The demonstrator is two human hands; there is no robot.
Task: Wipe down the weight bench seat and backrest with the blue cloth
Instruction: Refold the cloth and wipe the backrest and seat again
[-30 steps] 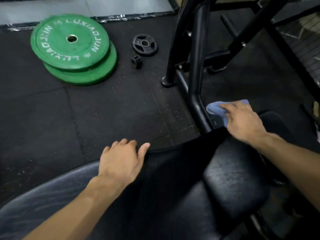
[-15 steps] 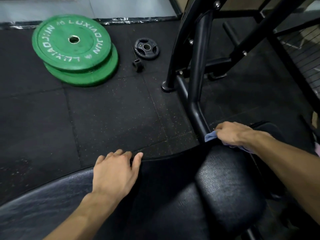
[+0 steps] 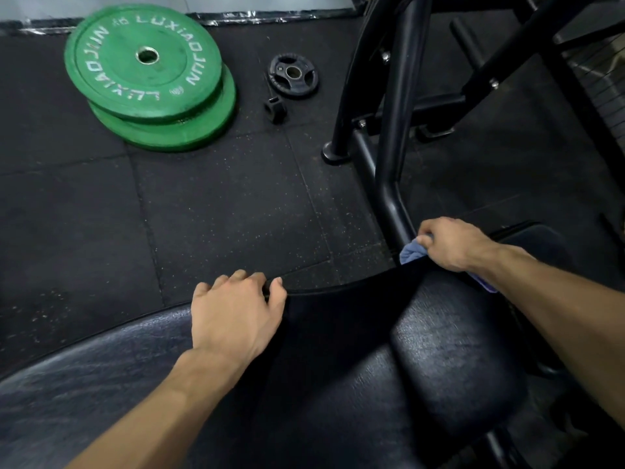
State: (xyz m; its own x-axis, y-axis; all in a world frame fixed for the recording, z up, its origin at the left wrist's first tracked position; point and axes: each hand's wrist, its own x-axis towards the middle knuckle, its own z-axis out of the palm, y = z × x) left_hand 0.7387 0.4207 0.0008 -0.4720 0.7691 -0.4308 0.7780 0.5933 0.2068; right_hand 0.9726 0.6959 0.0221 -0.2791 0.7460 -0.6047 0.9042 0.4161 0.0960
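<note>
Since a second ago the right hand (image 3: 449,243) has pulled the blue cloth (image 3: 412,252) back from beyond the frame onto the far edge of the weight bench seat (image 3: 453,360), fingers curled round it. Black rubber floor (image 3: 203,214) spreads beyond. Nearer, the backrest (image 3: 101,384) carries the left hand (image 3: 233,313), lying flat and relaxed at its edge. Two stacked green plates (image 3: 148,76) lie far left, beside a small black plate (image 3: 292,74).

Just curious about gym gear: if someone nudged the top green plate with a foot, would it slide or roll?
The top green plate lies flat on a second plate, so rolling seems unlikely. It looks thick and probably heavy; a nudge might barely shift it. The speckled floor looks rubbery, likely grippy.
</note>
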